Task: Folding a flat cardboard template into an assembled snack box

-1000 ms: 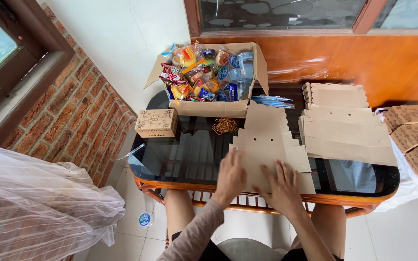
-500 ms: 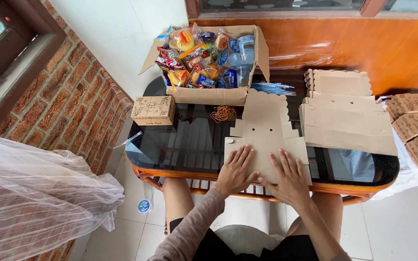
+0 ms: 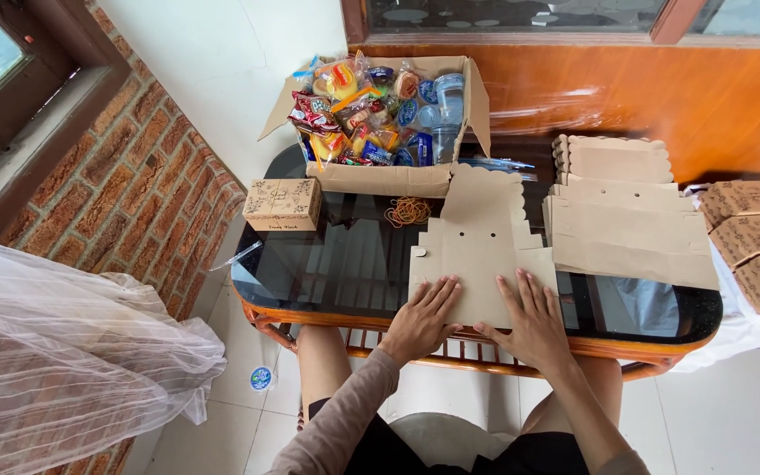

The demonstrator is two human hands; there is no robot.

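Note:
A flat, unfolded brown cardboard box blank [image 3: 478, 237] lies on the dark glass table [image 3: 336, 264]. My left hand [image 3: 422, 318] presses flat on its near left corner, fingers spread. My right hand [image 3: 532, 318] lies flat on the near right part of the same blank, fingers apart. Neither hand grips anything. To the right sits a stack of more flat blanks [image 3: 624, 220].
An open carton of wrapped snacks and water cups [image 3: 380, 114] stands at the table's far side. A folded small box [image 3: 281, 204] sits far left, rubber bands [image 3: 408, 211] in the middle. Finished boxes [image 3: 754, 237] lie at the right. White netting [image 3: 63, 361] fills the lower left.
Both hands have stayed on the near edge of the blank, sliding slightly. The view has shifted a little toward the table.

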